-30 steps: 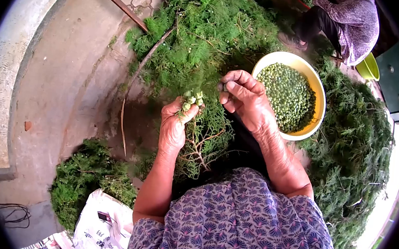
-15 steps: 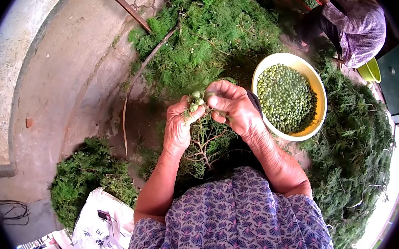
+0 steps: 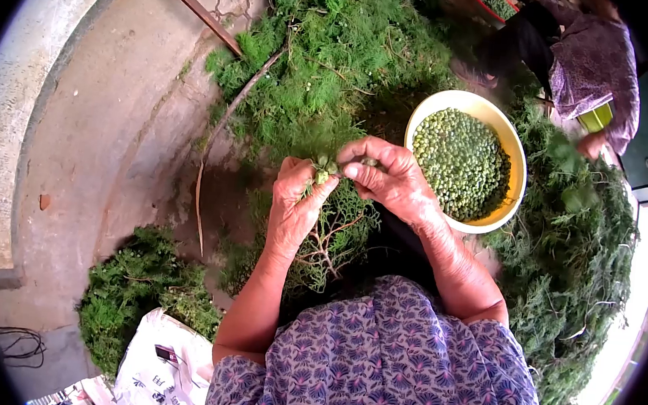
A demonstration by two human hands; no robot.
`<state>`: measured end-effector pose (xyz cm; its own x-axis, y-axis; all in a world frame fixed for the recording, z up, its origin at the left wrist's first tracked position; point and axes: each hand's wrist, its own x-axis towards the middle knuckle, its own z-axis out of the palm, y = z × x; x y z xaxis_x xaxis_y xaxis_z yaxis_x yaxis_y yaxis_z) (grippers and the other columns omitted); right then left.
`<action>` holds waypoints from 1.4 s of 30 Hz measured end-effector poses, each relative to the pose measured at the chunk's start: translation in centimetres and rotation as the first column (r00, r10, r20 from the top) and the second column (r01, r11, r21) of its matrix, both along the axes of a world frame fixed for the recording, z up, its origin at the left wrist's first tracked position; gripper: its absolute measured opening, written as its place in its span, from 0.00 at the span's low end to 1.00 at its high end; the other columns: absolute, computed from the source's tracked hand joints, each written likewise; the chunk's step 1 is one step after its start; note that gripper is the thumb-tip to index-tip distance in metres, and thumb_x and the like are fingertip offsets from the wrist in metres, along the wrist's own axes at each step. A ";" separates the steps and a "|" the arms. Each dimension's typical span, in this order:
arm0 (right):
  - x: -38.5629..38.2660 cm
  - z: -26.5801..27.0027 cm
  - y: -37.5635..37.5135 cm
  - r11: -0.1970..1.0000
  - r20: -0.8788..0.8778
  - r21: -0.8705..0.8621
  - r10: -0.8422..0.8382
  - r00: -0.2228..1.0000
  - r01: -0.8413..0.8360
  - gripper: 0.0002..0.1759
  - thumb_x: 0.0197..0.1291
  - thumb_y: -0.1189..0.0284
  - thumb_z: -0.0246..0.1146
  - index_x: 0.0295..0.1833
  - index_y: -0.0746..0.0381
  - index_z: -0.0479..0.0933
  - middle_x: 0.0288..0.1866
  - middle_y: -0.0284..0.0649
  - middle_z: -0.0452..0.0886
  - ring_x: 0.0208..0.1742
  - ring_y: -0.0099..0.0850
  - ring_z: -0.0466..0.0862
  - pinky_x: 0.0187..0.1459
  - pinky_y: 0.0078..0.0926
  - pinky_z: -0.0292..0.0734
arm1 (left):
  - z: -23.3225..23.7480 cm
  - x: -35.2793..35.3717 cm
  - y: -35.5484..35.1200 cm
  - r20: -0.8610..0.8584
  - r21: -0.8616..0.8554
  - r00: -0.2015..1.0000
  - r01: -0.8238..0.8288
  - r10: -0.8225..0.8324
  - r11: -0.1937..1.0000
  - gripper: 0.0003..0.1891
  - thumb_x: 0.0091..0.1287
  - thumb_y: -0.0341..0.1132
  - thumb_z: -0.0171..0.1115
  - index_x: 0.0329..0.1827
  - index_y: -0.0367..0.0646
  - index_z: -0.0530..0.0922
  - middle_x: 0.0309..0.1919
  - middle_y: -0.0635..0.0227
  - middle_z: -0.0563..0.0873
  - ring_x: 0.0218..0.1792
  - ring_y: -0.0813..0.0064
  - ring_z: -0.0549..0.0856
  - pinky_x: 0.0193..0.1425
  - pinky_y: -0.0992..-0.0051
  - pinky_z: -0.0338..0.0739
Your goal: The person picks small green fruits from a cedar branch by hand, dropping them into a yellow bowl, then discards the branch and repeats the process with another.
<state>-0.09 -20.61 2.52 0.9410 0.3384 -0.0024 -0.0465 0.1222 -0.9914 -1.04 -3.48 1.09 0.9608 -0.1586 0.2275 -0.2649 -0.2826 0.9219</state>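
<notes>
Pinched between the fingers and thumb of my left hand (image 3: pixel 295 199) is a small green sprig (image 3: pixel 323 169) with pale green cones on it. My right hand (image 3: pixel 388 176) touches the sprig from the right, fingers curled, with small green cones partly visible among them. Below both hands lies a leafy branch (image 3: pixel 325 241) with brown stems. A yellow basin (image 3: pixel 520 161) holding many round green cones (image 3: pixel 461 156) stands just beyond my right hand.
Cut green branches (image 3: pixel 328 58) lie ahead, with another heap (image 3: pixel 572 245) at the right. A smaller pile (image 3: pixel 142 283) and a white sack (image 3: pixel 162 369) are at lower left. A co-worker (image 3: pixel 594 64) sits at upper right near a red-rimmed bowl (image 3: pixel 496 4) and a green container (image 3: pixel 596 116).
My right fingers have shifted slightly and curled more over small cones. The co-worker has leaned to the right, with one hand now low beside the right heap.
</notes>
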 end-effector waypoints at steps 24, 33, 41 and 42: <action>-1.1 -1.2 2.7 0.935 0.274 -0.126 -0.288 0.918 0.331 0.08 0.62 0.69 0.58 0.42 0.61 0.72 0.27 0.33 0.75 0.18 0.20 0.69 0.20 0.15 0.63 | -0.3 0.2 -0.8 -0.025 -0.077 0.996 -0.083 0.081 0.994 0.14 0.57 0.33 0.65 0.21 0.37 0.69 0.20 0.73 0.68 0.32 0.75 0.65 0.38 0.72 0.63; -0.9 -0.9 2.4 0.935 0.294 -0.084 -0.307 0.905 0.344 0.11 0.54 0.72 0.66 0.40 0.65 0.77 0.27 0.35 0.78 0.26 0.21 0.75 0.29 0.19 0.72 | -0.6 0.5 -0.1 0.183 0.269 0.974 -0.179 0.133 0.946 0.12 0.54 0.34 0.64 0.21 0.38 0.71 0.21 0.65 0.73 0.31 0.64 0.71 0.39 0.67 0.65; -0.3 -0.5 2.1 0.986 -0.185 0.148 -0.047 0.982 0.075 0.10 0.56 0.71 0.65 0.38 0.67 0.75 0.21 0.34 0.74 0.16 0.18 0.70 0.17 0.15 0.60 | -0.9 0.4 -0.4 0.245 0.172 0.960 -0.179 0.134 0.969 0.21 0.56 0.33 0.65 0.17 0.39 0.58 0.18 0.66 0.63 0.27 0.66 0.64 0.34 0.66 0.61; -0.4 -1.1 2.1 0.957 -0.225 0.279 -0.011 0.974 0.075 0.09 0.57 0.72 0.64 0.38 0.67 0.75 0.22 0.31 0.74 0.15 0.16 0.68 0.15 0.12 0.56 | -1.1 0.5 -0.3 0.233 0.152 0.967 -0.144 0.106 0.978 0.19 0.56 0.33 0.65 0.18 0.39 0.63 0.18 0.66 0.64 0.29 0.66 0.65 0.34 0.68 0.62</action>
<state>-0.48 -18.55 1.41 0.9416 0.3148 -0.1196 -0.2468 0.4036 -0.8810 -0.58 -3.81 -0.03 0.9033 -0.0941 0.4185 -0.4108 -0.4708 0.7808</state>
